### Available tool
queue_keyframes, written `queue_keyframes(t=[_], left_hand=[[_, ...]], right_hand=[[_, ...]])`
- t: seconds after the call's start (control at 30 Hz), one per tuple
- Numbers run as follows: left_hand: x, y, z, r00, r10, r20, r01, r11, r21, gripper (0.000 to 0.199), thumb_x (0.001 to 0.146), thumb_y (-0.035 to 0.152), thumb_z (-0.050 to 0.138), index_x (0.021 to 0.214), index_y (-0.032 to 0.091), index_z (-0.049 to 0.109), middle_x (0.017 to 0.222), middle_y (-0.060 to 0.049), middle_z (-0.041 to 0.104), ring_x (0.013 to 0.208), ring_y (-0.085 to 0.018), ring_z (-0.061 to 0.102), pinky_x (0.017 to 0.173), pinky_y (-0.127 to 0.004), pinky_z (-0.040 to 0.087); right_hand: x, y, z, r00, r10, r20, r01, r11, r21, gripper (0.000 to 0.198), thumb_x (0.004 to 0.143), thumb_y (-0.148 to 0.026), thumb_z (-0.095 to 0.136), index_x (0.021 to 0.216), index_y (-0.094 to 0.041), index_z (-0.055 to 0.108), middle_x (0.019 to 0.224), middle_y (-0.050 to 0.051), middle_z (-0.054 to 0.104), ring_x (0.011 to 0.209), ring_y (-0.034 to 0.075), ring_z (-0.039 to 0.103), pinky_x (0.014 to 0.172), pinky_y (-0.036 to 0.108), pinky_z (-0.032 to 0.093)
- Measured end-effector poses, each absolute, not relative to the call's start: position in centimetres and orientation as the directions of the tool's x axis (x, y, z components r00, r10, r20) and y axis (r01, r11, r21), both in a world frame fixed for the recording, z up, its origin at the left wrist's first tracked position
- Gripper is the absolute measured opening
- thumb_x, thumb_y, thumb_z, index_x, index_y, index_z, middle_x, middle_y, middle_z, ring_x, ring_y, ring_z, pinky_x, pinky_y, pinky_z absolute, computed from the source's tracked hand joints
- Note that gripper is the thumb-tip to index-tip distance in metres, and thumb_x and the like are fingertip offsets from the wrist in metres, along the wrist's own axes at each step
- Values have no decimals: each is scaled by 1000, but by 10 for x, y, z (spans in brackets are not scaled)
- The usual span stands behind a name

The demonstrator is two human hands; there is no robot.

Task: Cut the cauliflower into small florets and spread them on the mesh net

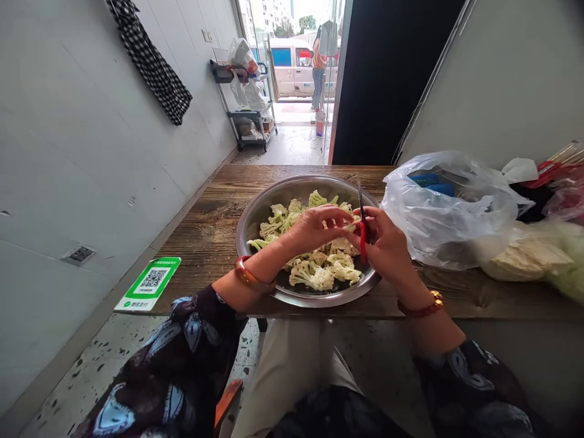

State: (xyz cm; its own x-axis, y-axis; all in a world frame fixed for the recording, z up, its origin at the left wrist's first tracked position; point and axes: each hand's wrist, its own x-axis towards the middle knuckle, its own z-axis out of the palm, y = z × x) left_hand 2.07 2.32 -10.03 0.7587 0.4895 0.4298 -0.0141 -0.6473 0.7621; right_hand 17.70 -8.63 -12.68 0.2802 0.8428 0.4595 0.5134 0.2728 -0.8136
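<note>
A wide steel basin holds many cut cauliflower florets, pale with green stems. Above its right half, my right hand grips a pair of scissors with red handles, the dark blades pointing up and away from me. My left hand is closed over the florets, its fingertips meeting those of my right hand. Between them shows a small pale-green bit of cauliflower, mostly covered by the fingers.
The basin stands on a dark wooden table. To its right lie a clear plastic bag with blue things inside and a bagged pale food. A green QR-code card lies at the left edge. Beyond stand a trolley and a person in the doorway.
</note>
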Motion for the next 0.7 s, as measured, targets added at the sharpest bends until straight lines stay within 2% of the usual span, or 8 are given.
queue_keyframes(t=[0.07,0.23,0.43,0.6,0.7], left_hand=[[21,22,-98,772,467,431,-30,-650,760,14,82,24,73,94,16,74,77,0,61,66,-9,51,63,-23,44],[23,20,-97,775,494,393,-13,-610,792,8,82,20,69,78,13,69,71,1,60,64,-8,50,62,-22,41],[21,21,-97,727,617,301,-11,-428,904,6,81,20,65,81,14,64,66,3,55,60,-8,45,57,-22,37],[14,29,-93,528,802,279,-9,-323,946,7,83,22,62,84,15,61,68,2,53,59,-8,45,55,-21,36],[13,29,-92,492,820,293,-33,-318,947,7,84,20,60,88,15,61,68,3,51,57,-7,44,54,-20,35]], right_hand=[[176,-86,-126,274,841,467,524,276,-806,44,80,-35,74,119,-24,58,90,1,72,75,18,67,71,32,52],[177,-85,-127,263,854,448,507,273,-817,43,79,-32,74,118,-24,58,89,1,71,76,17,66,74,33,52],[181,-84,-129,343,864,368,365,238,-900,48,73,-27,75,118,-25,57,90,0,70,76,17,65,72,32,52],[179,-82,-126,458,826,329,261,229,-938,45,71,-26,76,113,-26,58,87,-2,70,75,16,65,71,31,52],[179,-82,-127,443,830,339,225,263,-938,47,71,-27,78,115,-27,58,90,-1,70,79,16,67,75,32,54]])
